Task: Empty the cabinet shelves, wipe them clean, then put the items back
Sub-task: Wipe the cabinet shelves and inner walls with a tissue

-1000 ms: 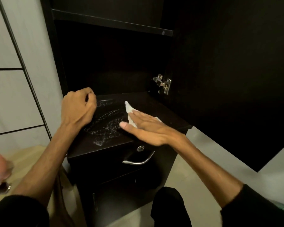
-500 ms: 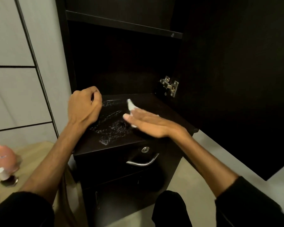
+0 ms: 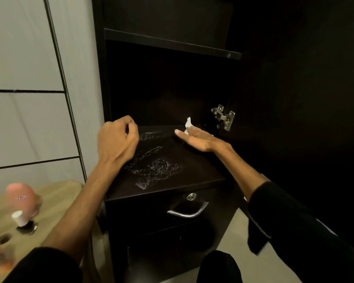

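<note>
Since the earlier frames, the right hand has slid the white cloth from the middle of the shelf toward its rear right corner, and the streaked wet patch now lies uncovered in front of it.

Cabinet: a tall dark unit with its door swung open to the right. An upper shelf board spans the compartment.

Lower shelf: a dark surface, bare apart from the cloth. Moisture streaks run across its left and centre area.

Drawer front: directly below the shelf, fitted with a round lock and a curved metal handle.

Desk: light wood, to the left of the cabinet. It carries a pink rounded object and a small bottle with a white cap, both blurred.

Right hand: fingers straight and together, palm flat on the cloth, pressing it against the shelf near the back wall. One corner of the cloth stands up behind the fingers.

Left hand: fingers loosely curled, holding nothing, positioned at the left edge of the shelf beside the wet patch.

Hinge: bright metal, mounted at the inner edge of the door, just right of the cloth.
</note>
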